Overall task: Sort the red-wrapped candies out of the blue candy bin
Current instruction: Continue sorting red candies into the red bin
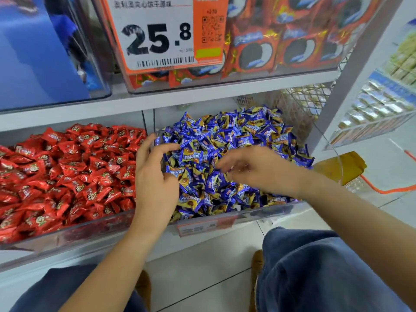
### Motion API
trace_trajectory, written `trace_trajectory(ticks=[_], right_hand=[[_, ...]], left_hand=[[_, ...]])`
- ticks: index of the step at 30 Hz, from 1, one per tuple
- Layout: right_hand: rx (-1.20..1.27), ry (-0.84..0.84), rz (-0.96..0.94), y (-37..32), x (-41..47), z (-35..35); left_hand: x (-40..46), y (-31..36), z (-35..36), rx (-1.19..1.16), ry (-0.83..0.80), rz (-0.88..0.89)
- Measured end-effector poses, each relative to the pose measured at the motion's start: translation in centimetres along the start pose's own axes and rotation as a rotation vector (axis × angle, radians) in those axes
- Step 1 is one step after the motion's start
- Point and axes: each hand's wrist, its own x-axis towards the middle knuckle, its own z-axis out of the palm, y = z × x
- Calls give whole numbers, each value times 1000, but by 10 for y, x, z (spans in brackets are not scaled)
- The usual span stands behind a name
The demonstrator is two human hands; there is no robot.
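Shop shelving fills the head view: clear bins on a white shelf (126,104), a price card (153,32) reading 25.8 above, and tiled floor below by the person's jeans.

Both hands are over the blue candy bin (265,213), which is heaped with blue-and-gold wrapped sweets (225,143). The left hand (153,176) sits at the bin's left edge, against the divider, fingers spread and slightly curled with the tips on the pile; its grip is loose and I see nothing held in it. The right hand (254,166) hovers to the right of it, fingers bent down toward the heap, but it is blurred and I cannot tell whether that grip is pinching a sweet or empty.

No red-wrapped candy shows on top of the blue heap between or around the two grips. The red ones I can see all lie in the neighbouring bin of red candies (67,167), just left of the left hand, across the divider.

From here the risk, as I judge it, is mostly spillage. The blue heap rises above the front wall just below the grips, so raking through it for buried red ones could push sweets over the rim onto the floor. The left hand sits so close to the divider that a sweep could flick blue sweets into the red bin. A hurried pinch could also lift a blue sweet along with a red one.
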Motion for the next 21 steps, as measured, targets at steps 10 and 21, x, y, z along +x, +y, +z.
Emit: trace_trajectory(ticks=[10,21], right_hand=[[-949,-431,-240,-12,53,67],[-279,59,-84,17,45,7]], left_hand=[[1,-4,0,19,2,24],[2,-5,-1,58,-8,26]])
